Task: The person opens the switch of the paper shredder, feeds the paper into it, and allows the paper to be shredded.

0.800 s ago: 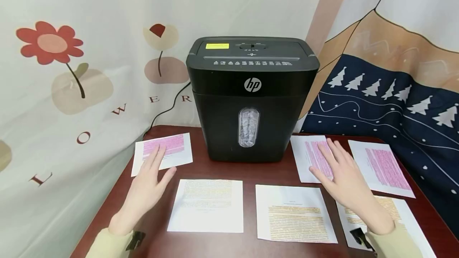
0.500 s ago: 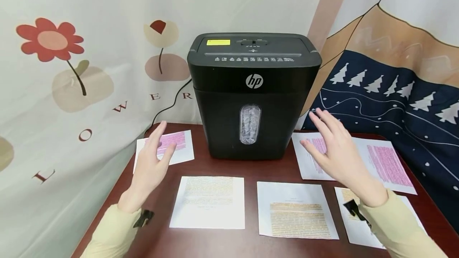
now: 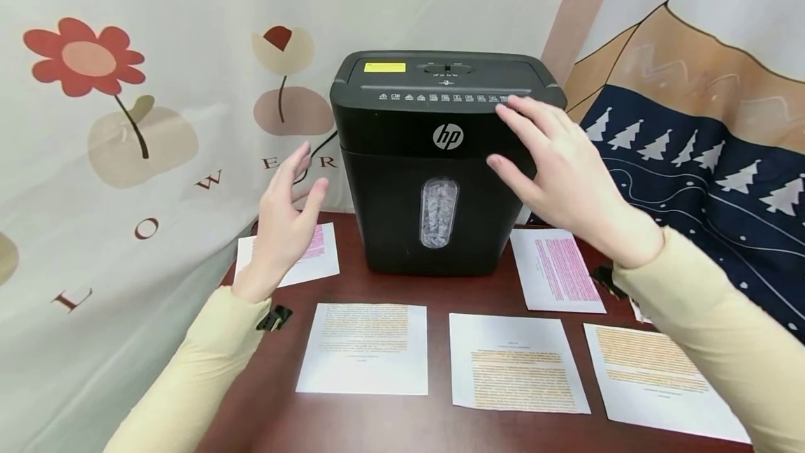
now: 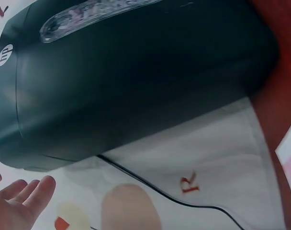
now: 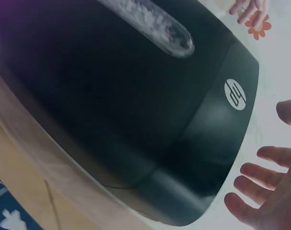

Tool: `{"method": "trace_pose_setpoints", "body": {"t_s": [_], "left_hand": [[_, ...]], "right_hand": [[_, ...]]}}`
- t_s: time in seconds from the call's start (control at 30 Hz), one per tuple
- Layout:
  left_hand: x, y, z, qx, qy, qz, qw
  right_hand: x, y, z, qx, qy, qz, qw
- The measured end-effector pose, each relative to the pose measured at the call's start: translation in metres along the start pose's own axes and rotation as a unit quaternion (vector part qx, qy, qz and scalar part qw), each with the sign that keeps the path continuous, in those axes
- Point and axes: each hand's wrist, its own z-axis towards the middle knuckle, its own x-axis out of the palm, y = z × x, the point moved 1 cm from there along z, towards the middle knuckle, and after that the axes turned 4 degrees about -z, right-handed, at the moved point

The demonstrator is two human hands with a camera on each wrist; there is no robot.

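Observation:
A black HP paper shredder (image 3: 390,194) stands upright at the back of the table, paper scraps showing through its clear window (image 3: 439,212). My left hand (image 3: 283,222) is raised to the left of it, fingers loosely extended and holding nothing. In front of the shredder's upper right side hovers my right hand (image 3: 566,173), also empty, fingers spread. Both wrist views show the fingers apart from the black body. Beneath my left hand lies a sheet with pink highlighting (image 3: 314,264); another pink-marked sheet (image 3: 556,271) is below my right hand.
Three sheets with orange highlighting lie along the front: a left one (image 3: 363,369), a middle one (image 3: 465,369) and a right one (image 3: 679,407). A further sheet is mostly hidden by my right sleeve (image 3: 711,306). A black cord (image 4: 155,187) runs from the shredder's left.
Both hands have risen from above the pink-marked sheets at the sides. My right hand has moved up and left in front of the shredder; my left hand has moved up beside it.

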Motion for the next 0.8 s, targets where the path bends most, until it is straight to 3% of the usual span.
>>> {"method": "trace_pose_setpoints", "body": {"t_s": [0.2,0.47,0.6,0.8], "left_hand": [[0.011,-0.016,0.03,0.017,-0.014,-0.025,0.9995],[0.01,-0.034,0.066,0.081,-0.023,-0.002,0.9965],[0.008,-0.036,0.078,0.086,-0.005,0.018,0.9961],[0.001,-0.039,0.088,0.099,0.011,0.042,0.9941]], "right_hand": [[-0.011,0.001,0.046,0.017,0.088,-0.014,0.996],[-0.019,-0.009,0.098,0.041,0.196,-0.04,0.979],[-0.018,-0.016,0.123,0.031,0.238,-0.064,0.969],[-0.015,-0.021,0.163,0.002,0.316,-0.109,0.943]]}}
